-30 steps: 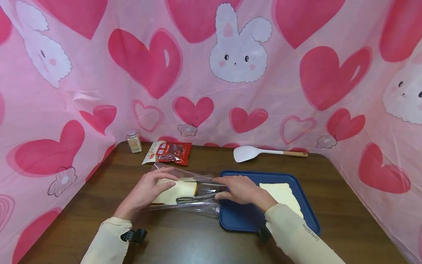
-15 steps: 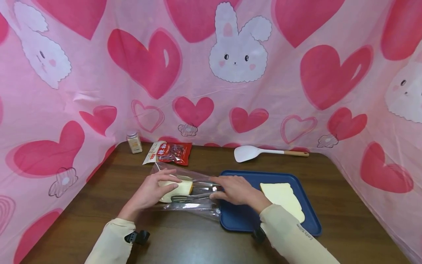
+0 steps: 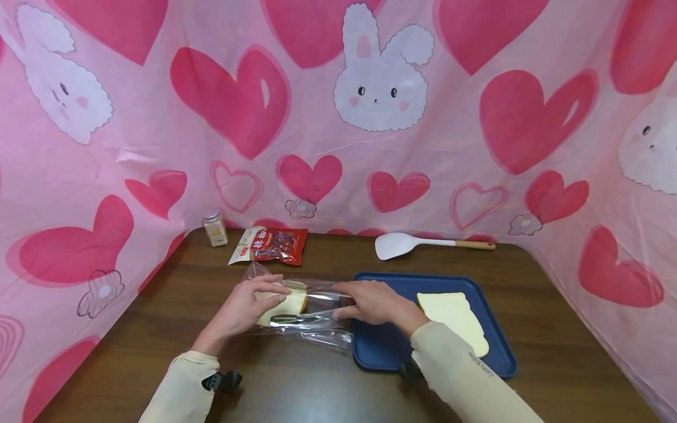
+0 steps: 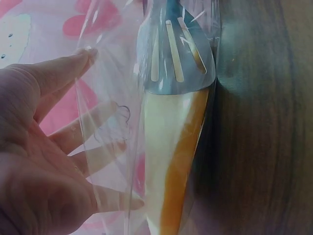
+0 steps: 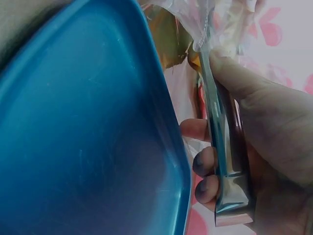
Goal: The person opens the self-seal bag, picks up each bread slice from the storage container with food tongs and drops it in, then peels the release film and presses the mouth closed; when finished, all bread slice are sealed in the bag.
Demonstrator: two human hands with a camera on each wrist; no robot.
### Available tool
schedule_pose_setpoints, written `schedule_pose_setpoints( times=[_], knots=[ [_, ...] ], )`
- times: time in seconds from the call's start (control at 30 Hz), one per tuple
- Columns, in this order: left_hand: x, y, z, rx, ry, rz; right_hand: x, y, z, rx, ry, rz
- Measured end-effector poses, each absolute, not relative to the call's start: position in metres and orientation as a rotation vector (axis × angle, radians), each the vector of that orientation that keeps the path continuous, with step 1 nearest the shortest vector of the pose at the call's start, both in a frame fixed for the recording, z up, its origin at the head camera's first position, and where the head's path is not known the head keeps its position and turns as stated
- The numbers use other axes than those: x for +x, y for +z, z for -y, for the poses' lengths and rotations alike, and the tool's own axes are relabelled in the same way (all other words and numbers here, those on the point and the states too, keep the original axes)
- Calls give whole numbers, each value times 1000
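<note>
Blue tray: [image 3: 383,346] right of the table's [image 3: 296,382] middle, nearer its right edge than the bag.
Slice on tray: [image 3: 455,320] flat along the tray's right edge.
Clear bag: [image 3: 328,341] left of the tray, its right end by the tray's left edge.
Left hand: [image 3: 248,302] fingers spread, nearly straight, touching the bag's film.
Right hand: [image 3: 372,301] fingers curled firmly round the tongs [image 5: 221,137].
Bread in bag: [image 4: 164,117] between the tongs' ends, one slotted head overlapping it.
Spatula: [image 3: 420,242] along the table's far edge, handle rightward.
Red-and-white packet: [image 3: 275,245] far edge, left half.
Jar: [image 3: 215,230] far-left corner.
Heart-print cloth: [image 3: 317,106] behind everything.
</note>
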State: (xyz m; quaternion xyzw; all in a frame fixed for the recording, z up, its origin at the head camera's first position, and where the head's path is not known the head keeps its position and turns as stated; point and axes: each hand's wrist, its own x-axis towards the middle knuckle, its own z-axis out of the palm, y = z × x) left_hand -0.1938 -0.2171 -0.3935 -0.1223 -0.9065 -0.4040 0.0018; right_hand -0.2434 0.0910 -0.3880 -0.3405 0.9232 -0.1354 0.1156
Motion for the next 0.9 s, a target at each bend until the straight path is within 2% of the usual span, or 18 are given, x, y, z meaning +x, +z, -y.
schedule_pose_setpoints(
  times=[0.33, 0.9],
  knots=[
    [-193, -398, 215, -315, -1252, 2855, -242, -382, -91, -907, -392, -2680],
    [-193, -400, 212, -235, -1325, 2842, -233, -373, -102, -990, -239, -2788]
  ],
)
